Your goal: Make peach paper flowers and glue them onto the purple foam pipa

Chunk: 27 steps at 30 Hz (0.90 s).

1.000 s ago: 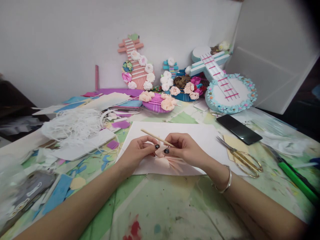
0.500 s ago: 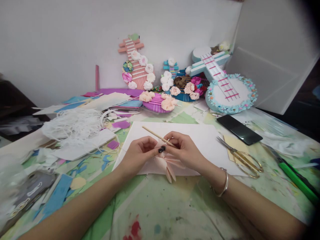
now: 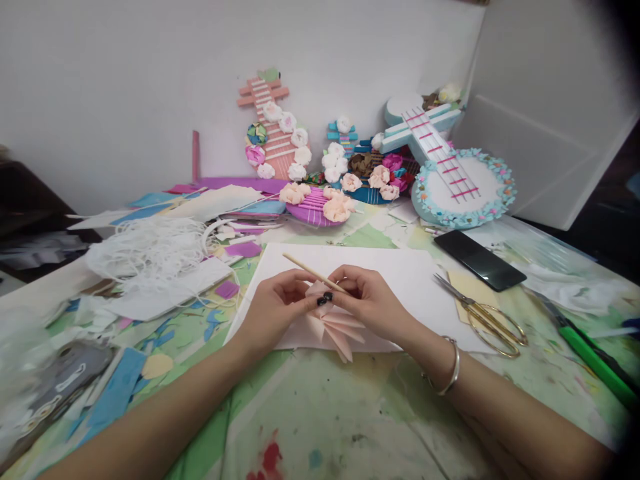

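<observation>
**Pale pink papery petals (image 3: 340, 327) pinched above a white rectangular sheet (image 3: 415, 320)**

Nearest is the green, paint-stained tabletop (image 3: 350, 413). Farther in, the left hand (image 3: 275, 297) has its grip closed on the petals, its thumb close against the right one. The right hand (image 3: 373, 300) grips both the petals and a slim round tan stick (image 3: 305, 265), which slants up to the left. At the sheet's right edge lie gold-handled metal scissors (image 3: 485, 317); beyond them, a flat black phone (image 3: 480, 260). Farthest, a pale-blue, round-bodied model lute (image 3: 455, 177) stands tilted.
</observation>
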Each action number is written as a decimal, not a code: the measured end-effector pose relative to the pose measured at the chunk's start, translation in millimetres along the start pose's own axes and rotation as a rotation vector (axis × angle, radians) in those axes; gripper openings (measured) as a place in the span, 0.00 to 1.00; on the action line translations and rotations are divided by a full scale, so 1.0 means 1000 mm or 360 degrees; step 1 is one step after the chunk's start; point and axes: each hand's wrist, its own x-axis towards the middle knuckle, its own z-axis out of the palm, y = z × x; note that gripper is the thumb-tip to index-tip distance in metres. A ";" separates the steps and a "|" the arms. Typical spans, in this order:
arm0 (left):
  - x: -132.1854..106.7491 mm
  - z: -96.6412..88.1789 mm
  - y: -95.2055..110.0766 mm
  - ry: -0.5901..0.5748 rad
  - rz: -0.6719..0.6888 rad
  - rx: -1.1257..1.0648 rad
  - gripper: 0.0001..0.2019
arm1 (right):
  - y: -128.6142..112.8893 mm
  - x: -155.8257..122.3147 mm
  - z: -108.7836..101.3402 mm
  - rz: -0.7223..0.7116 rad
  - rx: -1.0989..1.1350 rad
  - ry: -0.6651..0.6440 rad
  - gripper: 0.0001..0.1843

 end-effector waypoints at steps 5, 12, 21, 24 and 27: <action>0.001 0.001 0.004 0.0102 -0.0027 0.0052 0.08 | 0.001 0.001 0.000 -0.0009 0.0006 -0.0027 0.09; 0.003 -0.002 0.002 0.0133 -0.0163 -0.0064 0.09 | -0.005 0.004 -0.012 -0.0256 -0.0052 0.0436 0.08; 0.004 -0.004 -0.004 -0.0016 -0.0314 -0.0331 0.09 | -0.003 0.008 -0.034 -0.0246 -0.0109 0.0791 0.12; 0.004 -0.004 -0.003 -0.0025 -0.0344 -0.0360 0.10 | -0.001 0.009 -0.036 -0.0422 -0.0158 0.0649 0.26; 0.004 -0.004 -0.003 -0.0029 -0.0347 -0.0366 0.09 | 0.000 0.009 -0.036 -0.0482 -0.0191 0.0578 0.37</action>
